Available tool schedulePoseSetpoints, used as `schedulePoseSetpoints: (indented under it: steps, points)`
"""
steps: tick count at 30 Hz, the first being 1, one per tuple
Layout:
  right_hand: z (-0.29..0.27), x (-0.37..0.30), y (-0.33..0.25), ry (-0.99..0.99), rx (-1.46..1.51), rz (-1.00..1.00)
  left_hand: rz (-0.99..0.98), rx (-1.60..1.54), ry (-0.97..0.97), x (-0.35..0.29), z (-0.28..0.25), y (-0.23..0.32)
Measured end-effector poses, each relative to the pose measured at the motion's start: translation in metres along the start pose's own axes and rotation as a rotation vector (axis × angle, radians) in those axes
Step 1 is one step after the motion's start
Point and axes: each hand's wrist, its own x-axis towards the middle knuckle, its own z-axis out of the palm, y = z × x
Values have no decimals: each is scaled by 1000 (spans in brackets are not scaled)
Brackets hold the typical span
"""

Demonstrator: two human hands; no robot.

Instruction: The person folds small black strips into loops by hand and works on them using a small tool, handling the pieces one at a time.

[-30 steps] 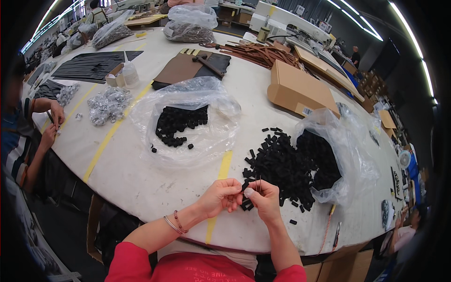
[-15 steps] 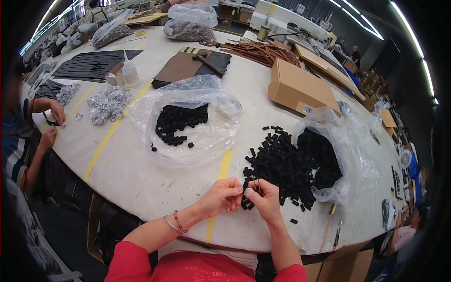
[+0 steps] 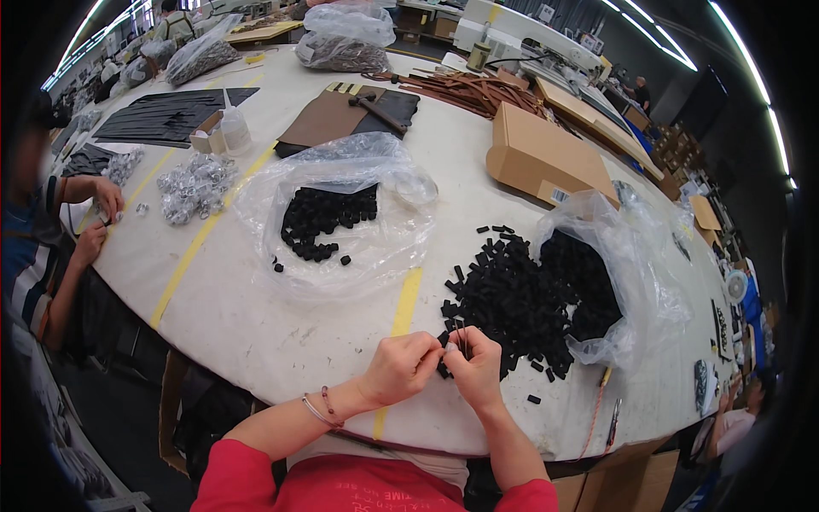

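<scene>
My left hand (image 3: 401, 367) is closed in a pinch, with its fingertips meeting those of my right hand above the table's near edge. What the left fingers hold is too small and hidden to name. My right hand (image 3: 475, 369) grips thin metal tweezers (image 3: 460, 331), their slim prongs sticking up past the fingers. Something whitish covers my right thumb tip. Just beyond the hands spreads a heap of small black tube-shaped pieces (image 3: 503, 294). It spills from a clear plastic bag (image 3: 644, 294) lying on its side to the right.
Ahead, an open clear bag (image 3: 256, 213) holds more black pieces (image 3: 320, 224). A cardboard box (image 3: 550, 158), a hammer (image 3: 380, 113) on brown and black sheets, and brown straps (image 3: 469, 92) lie farther back. At left, a co-worker's hands (image 3: 98, 218) work near metal rings (image 3: 196, 188). An orange-handled tool (image 3: 601, 392) lies near right.
My left hand's fingers have curled in more tightly and its wrist has turned slightly. The right hand has shifted a little left, with the tweezers in it. The co-worker's hands have moved slightly.
</scene>
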Motion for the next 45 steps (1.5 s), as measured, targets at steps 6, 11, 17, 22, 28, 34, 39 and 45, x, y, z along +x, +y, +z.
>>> schedulePoseSetpoints:
  steps: [6, 11, 17, 22, 28, 34, 39, 45]
  points:
    - [1, -1, 1, 126, -445, -669, -865, -923, -228, 13, -13, -1]
    - [2, -3, -3, 114, -585, -822, -1021, -1235, -283, 12, -14, -12]
    - [3, -2, 1, 145, -589, -825, -1053, -1290, -359, 12, -14, -14]
    - [2, -3, 1, 188, -594, -772, -1018, -1163, -280, 13, -9, -4]
    - [-7, 3, -6, -143, 323, 65, -856, -1098, -275, 11, -12, -8]
    - [-12, 8, -2, -319, 681, 406, -527, -791, -292, 7, -9, -11]
    - [-14, 8, 11, -462, 870, 400, -653, -766, -404, 20, -21, 5]
    - [-17, 10, 9, -527, 722, 358, -627, -674, -402, 15, -19, -1]
